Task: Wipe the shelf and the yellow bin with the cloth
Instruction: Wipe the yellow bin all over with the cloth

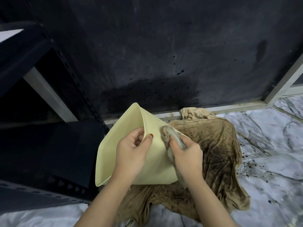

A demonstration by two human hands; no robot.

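Observation:
A pale yellow bin (111, 154) is held tilted above the floor, one corner pointing up. My left hand (131, 151) pinches its rim, thumb on one side and fingers on the other. A bunched grey cloth (170, 136) is pressed against the bin's right face by my right hand (186, 154), which grips it. The dark metal shelf (54, 145) stands to the left, its perforated posts and lower boards in shadow.
A large, dirty brown cloth (218, 154) lies crumpled on the marble floor (270, 161) under the bin. A dark wall panel (164, 54) with black splatter rises behind. A light metal frame (287, 82) runs along the panel's base and right side.

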